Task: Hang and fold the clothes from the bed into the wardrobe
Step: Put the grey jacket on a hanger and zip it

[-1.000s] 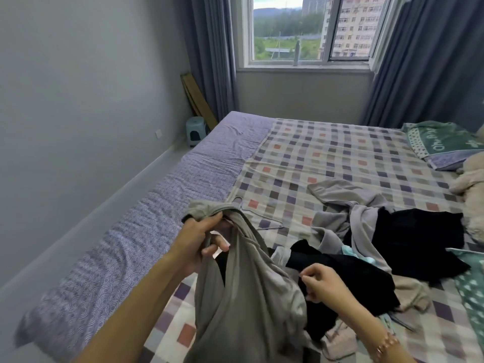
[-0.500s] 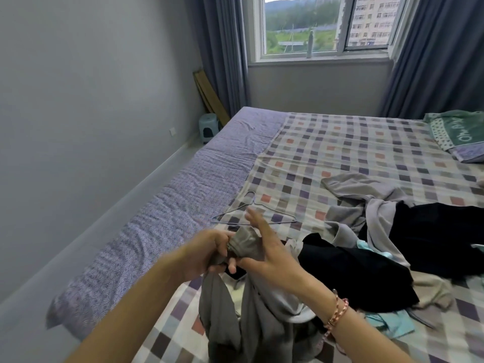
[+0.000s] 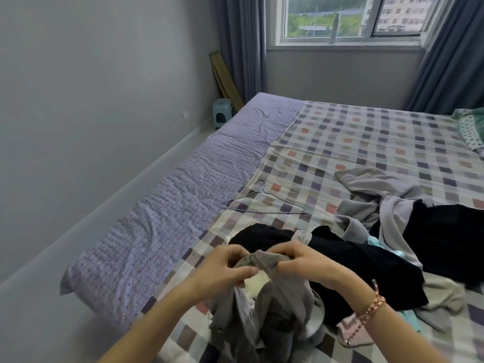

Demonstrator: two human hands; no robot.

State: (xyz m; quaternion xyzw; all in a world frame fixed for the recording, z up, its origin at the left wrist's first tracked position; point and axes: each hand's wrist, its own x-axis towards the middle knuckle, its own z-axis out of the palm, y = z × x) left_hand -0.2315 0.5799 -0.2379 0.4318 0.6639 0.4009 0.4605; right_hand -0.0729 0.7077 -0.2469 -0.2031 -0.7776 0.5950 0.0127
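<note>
Grey garment [image 3: 272, 307] bunched over near bed [image 3: 162, 231] edge — left hand [image 3: 225, 268] and right hand [image 3: 301, 260] both pinch its top. Black clothes [image 3: 353, 260] just behind; wire hanger [image 3: 262, 203] beyond, lying flat; grey top [image 3: 372, 184] farther right.

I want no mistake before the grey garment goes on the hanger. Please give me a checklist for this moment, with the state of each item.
1. Both hands grip the grey garment: ok; the left hand and right hand pinch its bunched top edge.
2. Wire hanger free: ok; it lies bare on the checked sheet, beyond the hands.
3. Neck opening found: cannot tell; the fabric is bunched.
4. Garment clear of the black clothing: cannot tell.
5. Wardrobe in view: not ok.
</note>
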